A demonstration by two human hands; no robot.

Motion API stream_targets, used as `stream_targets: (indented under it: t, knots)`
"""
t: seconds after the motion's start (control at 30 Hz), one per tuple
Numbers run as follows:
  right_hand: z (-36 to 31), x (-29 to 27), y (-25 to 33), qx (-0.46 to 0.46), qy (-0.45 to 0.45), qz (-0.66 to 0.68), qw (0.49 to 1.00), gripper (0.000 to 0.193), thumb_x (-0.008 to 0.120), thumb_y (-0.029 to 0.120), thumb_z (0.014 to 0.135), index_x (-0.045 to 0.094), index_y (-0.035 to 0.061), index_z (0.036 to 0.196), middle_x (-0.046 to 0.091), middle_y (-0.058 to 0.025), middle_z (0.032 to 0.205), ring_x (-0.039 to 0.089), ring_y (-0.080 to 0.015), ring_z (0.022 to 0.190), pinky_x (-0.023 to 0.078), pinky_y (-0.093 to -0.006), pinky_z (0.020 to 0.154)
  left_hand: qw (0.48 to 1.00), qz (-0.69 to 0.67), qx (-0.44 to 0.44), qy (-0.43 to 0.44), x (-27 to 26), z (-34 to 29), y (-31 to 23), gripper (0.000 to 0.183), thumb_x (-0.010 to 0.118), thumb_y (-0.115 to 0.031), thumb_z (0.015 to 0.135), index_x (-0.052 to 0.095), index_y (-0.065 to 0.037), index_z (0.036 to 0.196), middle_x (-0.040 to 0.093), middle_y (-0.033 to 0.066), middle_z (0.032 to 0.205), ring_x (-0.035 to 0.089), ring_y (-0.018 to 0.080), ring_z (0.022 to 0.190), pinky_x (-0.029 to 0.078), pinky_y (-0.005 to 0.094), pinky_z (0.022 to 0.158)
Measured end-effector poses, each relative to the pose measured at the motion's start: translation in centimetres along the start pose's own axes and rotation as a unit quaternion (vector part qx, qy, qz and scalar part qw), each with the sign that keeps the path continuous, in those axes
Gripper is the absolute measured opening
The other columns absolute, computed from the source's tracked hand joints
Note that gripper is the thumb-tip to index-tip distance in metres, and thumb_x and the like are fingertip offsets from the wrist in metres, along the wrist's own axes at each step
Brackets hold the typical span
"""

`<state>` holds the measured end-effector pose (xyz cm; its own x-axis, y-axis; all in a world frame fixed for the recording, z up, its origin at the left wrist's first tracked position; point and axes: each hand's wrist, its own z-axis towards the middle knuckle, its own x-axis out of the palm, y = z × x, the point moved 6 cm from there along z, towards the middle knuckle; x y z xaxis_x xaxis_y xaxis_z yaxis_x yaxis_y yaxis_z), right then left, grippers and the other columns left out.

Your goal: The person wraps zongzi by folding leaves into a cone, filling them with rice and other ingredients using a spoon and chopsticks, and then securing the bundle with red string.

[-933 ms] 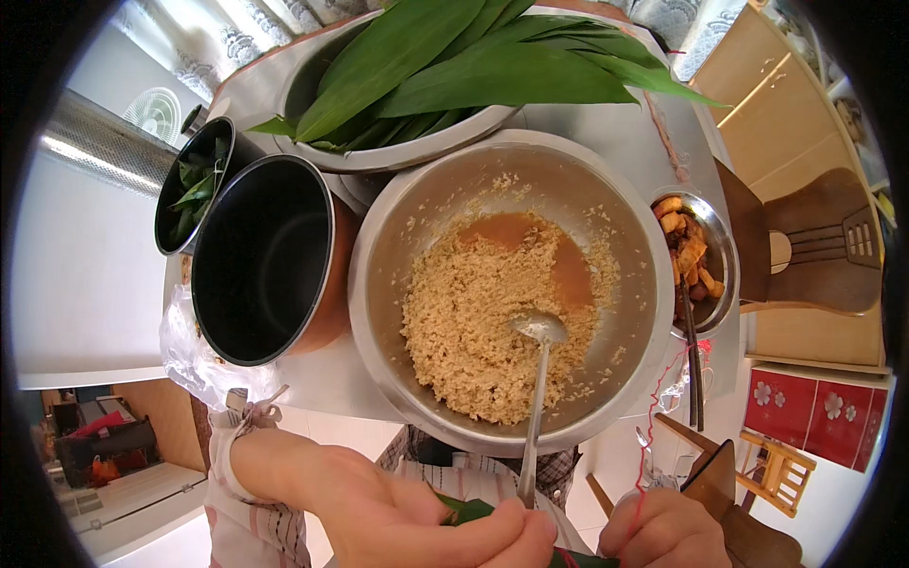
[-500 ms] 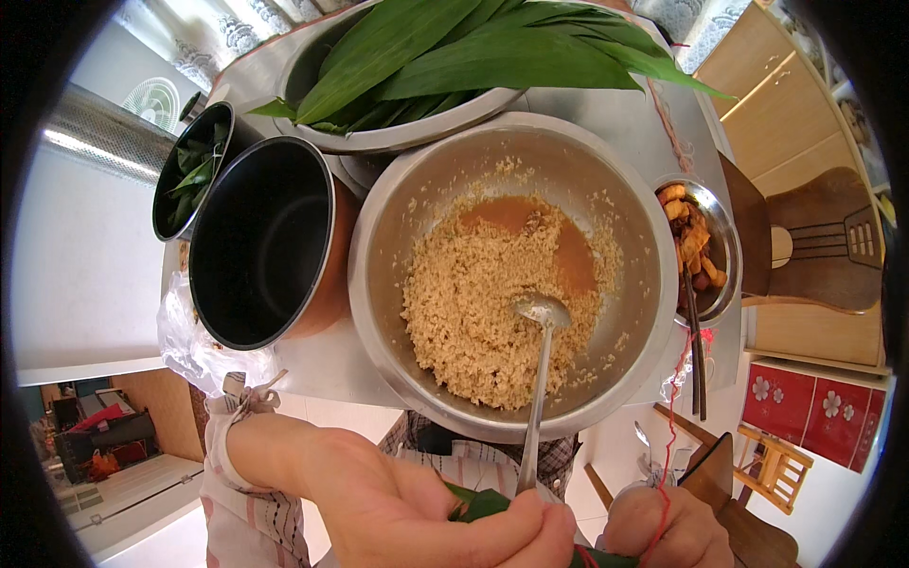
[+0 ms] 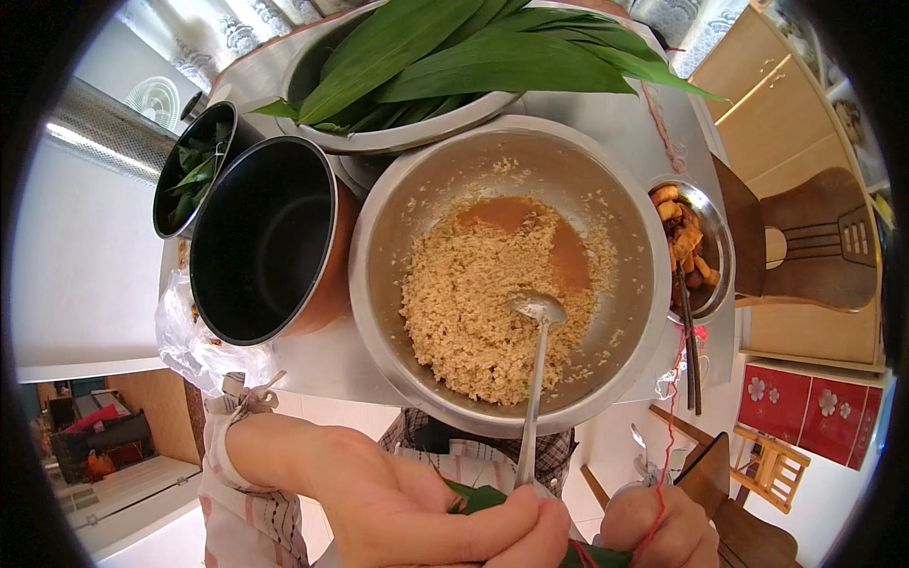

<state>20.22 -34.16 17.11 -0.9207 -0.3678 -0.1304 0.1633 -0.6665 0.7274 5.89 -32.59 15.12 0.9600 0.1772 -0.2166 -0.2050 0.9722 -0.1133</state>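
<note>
Both my grips are closed on the folded leaf parcel at six o'clock: left hand clamping it, right hand pinching red string, binding apparently unfinished.

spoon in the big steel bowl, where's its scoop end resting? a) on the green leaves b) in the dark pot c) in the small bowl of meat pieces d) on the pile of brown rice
d: the spoon has its scoop lying on the seasoned rice inside the large steel bowl, with its handle leaning over the near rim toward the hands.
</note>
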Motion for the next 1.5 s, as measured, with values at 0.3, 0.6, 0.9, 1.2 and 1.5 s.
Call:
stream_targets:
  t: [0.3, 0.6, 0.9, 1.2, 1.5]
  knots:
    - [-0.3, 0.6, -0.3, -0.007, -0.087, 0.032, 0.996, 0.021, 0.07, 0.002, 0.065, 0.072, 0.018, 0.077, 0.041, 0.0051, 0.066, 0.034, -0.0083, 0.05, 0.033, -0.0239, 0.051, 1.0, -0.003, 0.01, -0.002, -0.1, -0.2, -0.2, 0.033, 0.067, -0.015, 0.072, 0.05, -0.021, 0.099, 0.061, 0.0116, 0.075, 0.053, 0.0215, 0.056, 0.038, 0.0253, 0.048]
    - [0.2, -0.1, -0.8, 0.02, -0.036, 0.025, 0.999, 0.016, 0.073, 0.004, 0.067, 0.067, 0.0103, 0.081, 0.042, 0.0006, 0.069, 0.04, -0.0127, 0.055, 0.037, -0.0289, 0.053, 0.999, 0.004, 0.048, 0.013, -0.8, -0.3, -0.3, 0.033, 0.068, -0.014, 0.072, 0.05, -0.022, 0.099, 0.061, 0.0117, 0.075, 0.053, 0.0214, 0.056, 0.038, 0.0238, 0.047]
    - [-1.6, -1.2, -4.2, 0.035, -0.041, 0.117, 0.992, 0.024, 0.084, 0.011, 0.062, 0.071, 0.0056, 0.081, 0.043, -0.0016, 0.075, 0.038, -0.0097, 0.051, 0.024, -0.0233, 0.045, 0.998, 0.053, -0.019, -0.028, 0.5, 0.5, 0.2, 0.032, 0.066, -0.01, 0.071, 0.052, -0.021, 0.097, 0.056, 0.0114, 0.085, 0.055, 0.024, 0.058, 0.043, 0.0254, 0.045]
    - [-0.7, -0.6, -5.4, 0.123, -0.067, 0.025, 0.99, 0.024, 0.08, 0.006, 0.062, 0.069, 0.0071, 0.084, 0.049, -0.0014, 0.065, 0.046, -0.0131, 0.053, 0.032, -0.0232, 0.045, 0.976, -0.033, 0.009, 0.214, 0.1, -1.8, 1.1, 0.009, 0.062, -0.006, 0.067, 0.055, -0.011, 0.072, 0.048, 0.0059, 0.094, 0.057, 0.0237, 0.064, 0.053, 0.0281, 0.058]
    - [-1.2, 0.4, -5.2, 0.177, -0.019, 0.289, 0.941, 0.017, 0.079, 0.014, 0.067, 0.068, 0.0049, 0.075, 0.048, -0.0018, 0.066, 0.042, -0.0116, 0.054, 0.033, -0.025, 0.047, 0.931, -0.11, -0.232, 0.258, 0.2, 3.9, 1.3, 0.026, 0.07, -0.013, 0.075, 0.055, -0.008, 0.095, 0.057, 0.0247, 0.098, 0.061, 0.0312, 0.069, 0.053, 0.0337, 0.06]
